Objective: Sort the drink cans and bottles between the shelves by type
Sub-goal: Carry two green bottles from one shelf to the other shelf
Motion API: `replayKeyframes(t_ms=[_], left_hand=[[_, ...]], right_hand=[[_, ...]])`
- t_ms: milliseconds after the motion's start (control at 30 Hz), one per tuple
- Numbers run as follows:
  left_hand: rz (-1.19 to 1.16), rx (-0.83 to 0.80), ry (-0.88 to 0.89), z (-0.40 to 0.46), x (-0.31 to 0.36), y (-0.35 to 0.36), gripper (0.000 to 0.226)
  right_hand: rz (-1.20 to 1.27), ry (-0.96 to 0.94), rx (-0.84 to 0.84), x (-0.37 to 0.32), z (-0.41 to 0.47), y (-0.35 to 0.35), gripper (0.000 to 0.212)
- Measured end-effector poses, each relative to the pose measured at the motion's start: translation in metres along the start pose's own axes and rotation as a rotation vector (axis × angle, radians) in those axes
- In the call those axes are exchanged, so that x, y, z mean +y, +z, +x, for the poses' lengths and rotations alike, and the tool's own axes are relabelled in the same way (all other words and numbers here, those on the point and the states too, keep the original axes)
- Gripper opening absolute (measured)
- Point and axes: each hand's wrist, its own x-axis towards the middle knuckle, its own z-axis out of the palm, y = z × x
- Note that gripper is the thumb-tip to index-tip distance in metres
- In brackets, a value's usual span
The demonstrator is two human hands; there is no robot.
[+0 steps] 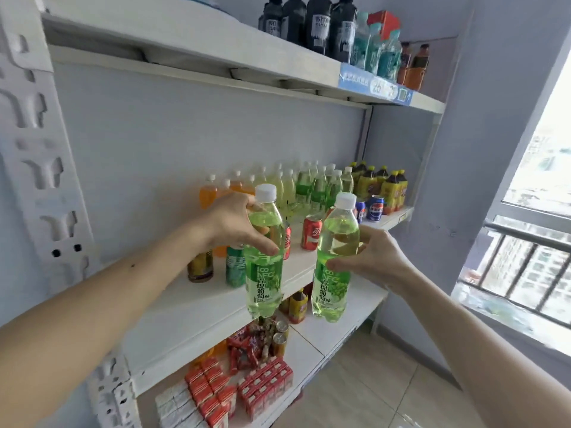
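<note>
While the left hand [238, 223] grips one green grape-drink bottle [264, 257] by its shoulder, the right hand [374, 254] clasps its twin [335, 264]. Both hang upright, full of pale green liquid, before the middle shelf [197, 301] holding cola cans [310, 231]

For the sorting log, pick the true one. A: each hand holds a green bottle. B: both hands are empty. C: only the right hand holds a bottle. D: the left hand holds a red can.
A: the left hand grips one green bottle and the right hand grips another green bottle, both held in front of the middle shelf.
</note>
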Motion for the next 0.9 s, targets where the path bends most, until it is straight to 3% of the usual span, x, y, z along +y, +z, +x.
replayKeyframes(t_ms=[133,300,900], left_hand=[[0.025,0.057,-0.095,0.045,0.016,0.019,0.105],[0.037,0.031,-0.135,0.105,0.034,0.046,0.097],[0.048,0.061,-0.065,0.351,0.082,0.148,0.096]], right_hand=[[0.011,-0.007,-0.043,0.028,0.050,-0.025,0.065],[0.007,-0.027,-0.099,0.067,0.110,-0.052,0.052],[-0.082,-0.038,-0.054,0.204,0.327,-0.167,0.070]])
